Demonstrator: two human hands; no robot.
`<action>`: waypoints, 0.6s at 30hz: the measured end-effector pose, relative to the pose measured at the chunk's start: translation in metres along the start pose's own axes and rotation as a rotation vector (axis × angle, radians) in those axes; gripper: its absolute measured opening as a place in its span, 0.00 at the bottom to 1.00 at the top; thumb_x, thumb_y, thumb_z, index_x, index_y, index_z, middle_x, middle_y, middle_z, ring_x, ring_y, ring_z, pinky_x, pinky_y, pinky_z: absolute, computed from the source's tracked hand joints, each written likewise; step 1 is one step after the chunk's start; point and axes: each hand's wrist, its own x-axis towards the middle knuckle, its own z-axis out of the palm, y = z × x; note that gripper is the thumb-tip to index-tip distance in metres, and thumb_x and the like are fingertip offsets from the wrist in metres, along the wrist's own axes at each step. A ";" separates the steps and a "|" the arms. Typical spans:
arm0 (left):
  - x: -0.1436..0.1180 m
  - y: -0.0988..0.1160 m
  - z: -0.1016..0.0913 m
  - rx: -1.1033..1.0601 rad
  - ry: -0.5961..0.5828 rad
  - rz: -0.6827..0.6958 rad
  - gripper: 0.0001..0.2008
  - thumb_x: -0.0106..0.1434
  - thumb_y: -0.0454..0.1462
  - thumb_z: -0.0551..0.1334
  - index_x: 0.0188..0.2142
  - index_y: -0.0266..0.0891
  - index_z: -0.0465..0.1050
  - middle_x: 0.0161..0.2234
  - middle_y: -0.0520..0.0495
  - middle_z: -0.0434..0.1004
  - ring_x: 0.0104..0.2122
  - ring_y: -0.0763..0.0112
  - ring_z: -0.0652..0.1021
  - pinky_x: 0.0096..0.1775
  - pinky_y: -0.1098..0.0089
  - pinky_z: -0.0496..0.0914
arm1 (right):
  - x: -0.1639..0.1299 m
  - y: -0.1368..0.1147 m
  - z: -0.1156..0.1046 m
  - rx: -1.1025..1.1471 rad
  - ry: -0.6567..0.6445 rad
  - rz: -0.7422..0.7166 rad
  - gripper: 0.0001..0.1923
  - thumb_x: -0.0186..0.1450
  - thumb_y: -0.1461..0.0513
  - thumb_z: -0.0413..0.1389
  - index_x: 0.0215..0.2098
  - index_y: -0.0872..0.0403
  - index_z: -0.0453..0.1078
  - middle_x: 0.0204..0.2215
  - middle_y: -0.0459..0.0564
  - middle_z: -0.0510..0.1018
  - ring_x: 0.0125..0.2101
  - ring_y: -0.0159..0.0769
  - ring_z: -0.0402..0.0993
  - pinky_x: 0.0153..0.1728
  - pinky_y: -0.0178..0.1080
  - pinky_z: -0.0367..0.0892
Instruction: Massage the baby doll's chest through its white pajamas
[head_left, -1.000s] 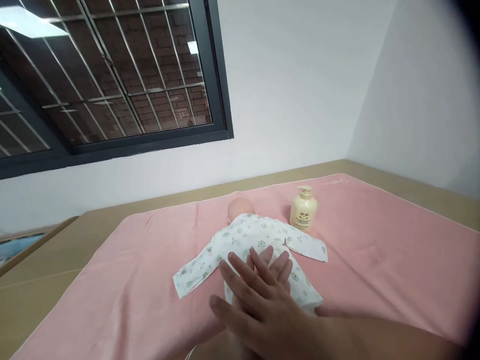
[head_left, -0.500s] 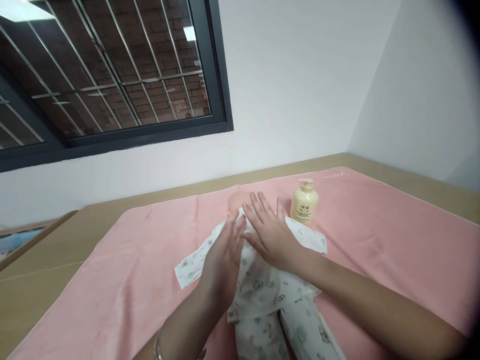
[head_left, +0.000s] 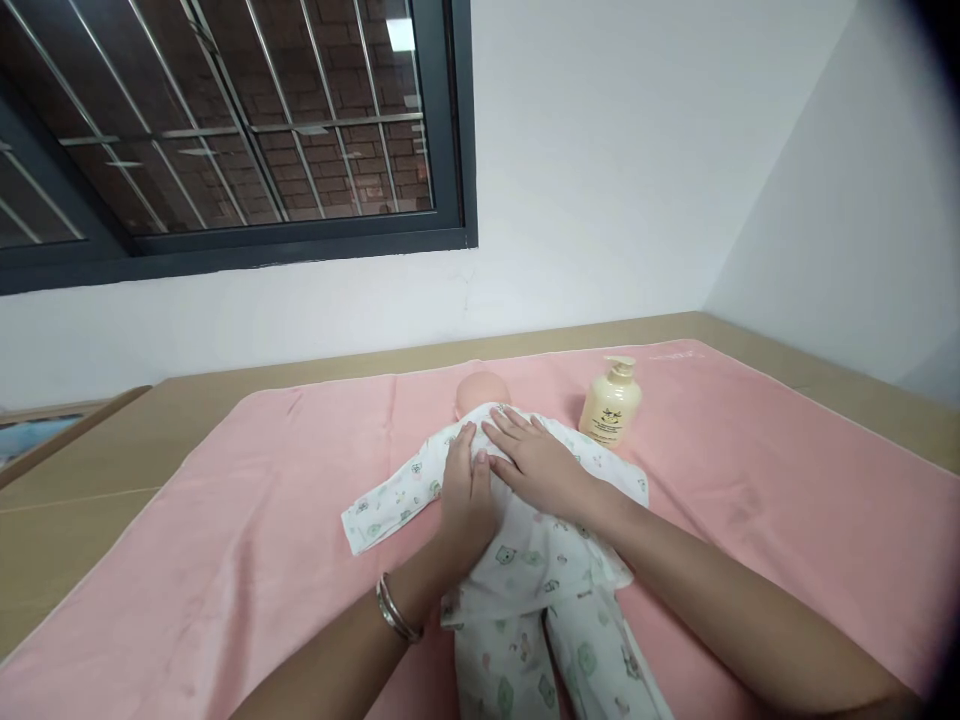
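A baby doll [head_left: 481,388] in a white printed sleepsuit [head_left: 534,560] lies on a pink towel [head_left: 262,540], its head pointing away from me. My left hand [head_left: 466,490] rests flat on the doll's upper back, fingers together, with a bracelet on the wrist. My right hand [head_left: 536,462] lies flat beside it on the doll's shoulders, its fingertips touching those of the left. Neither hand holds anything. A cream pump bottle [head_left: 610,405] stands upright on the towel just right of the doll's head.
The towel covers a tan surface [head_left: 90,470] that meets white walls at the back and right. A dark-framed barred window [head_left: 225,130] fills the upper left. A low wooden edge [head_left: 67,430] shows at far left.
Both hands have settled flat onto the doll's upper back and shoulders; a second ago they were stacked lower on its body, then lifted near the head. The view has tilted down slightly.
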 end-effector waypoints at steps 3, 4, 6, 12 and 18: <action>-0.003 -0.001 -0.001 0.008 0.027 -0.006 0.22 0.70 0.45 0.47 0.60 0.40 0.61 0.62 0.41 0.62 0.62 0.58 0.63 0.62 0.53 0.56 | -0.013 -0.018 0.008 -0.122 0.038 0.156 0.31 0.71 0.54 0.41 0.66 0.64 0.50 0.66 0.63 0.50 0.66 0.56 0.44 0.62 0.58 0.49; -0.003 -0.001 -0.001 0.000 0.028 -0.005 0.22 0.71 0.45 0.46 0.60 0.40 0.61 0.62 0.41 0.62 0.62 0.59 0.63 0.62 0.53 0.56 | -0.017 -0.024 0.011 -0.148 0.050 0.133 0.30 0.71 0.56 0.41 0.66 0.64 0.51 0.66 0.63 0.50 0.66 0.56 0.43 0.62 0.58 0.48; -0.004 -0.001 -0.002 -0.024 0.020 0.003 0.23 0.71 0.46 0.45 0.60 0.40 0.60 0.62 0.41 0.62 0.61 0.60 0.63 0.62 0.54 0.57 | -0.021 -0.032 0.013 -0.150 0.054 -0.009 0.28 0.70 0.60 0.42 0.67 0.59 0.51 0.66 0.58 0.52 0.67 0.53 0.41 0.63 0.58 0.44; -0.005 -0.001 -0.001 -0.004 0.032 -0.004 0.24 0.71 0.46 0.45 0.60 0.39 0.60 0.61 0.41 0.62 0.61 0.59 0.63 0.62 0.54 0.57 | 0.003 0.002 0.002 -0.001 0.006 -0.061 0.25 0.72 0.54 0.40 0.66 0.45 0.52 0.67 0.47 0.53 0.67 0.47 0.42 0.63 0.60 0.41; -0.003 0.002 -0.002 0.013 0.033 -0.033 0.22 0.71 0.45 0.45 0.59 0.40 0.61 0.61 0.42 0.63 0.61 0.60 0.63 0.63 0.54 0.56 | -0.004 -0.002 0.008 -0.132 0.085 0.218 0.28 0.72 0.57 0.38 0.66 0.60 0.53 0.65 0.64 0.56 0.65 0.55 0.49 0.61 0.58 0.48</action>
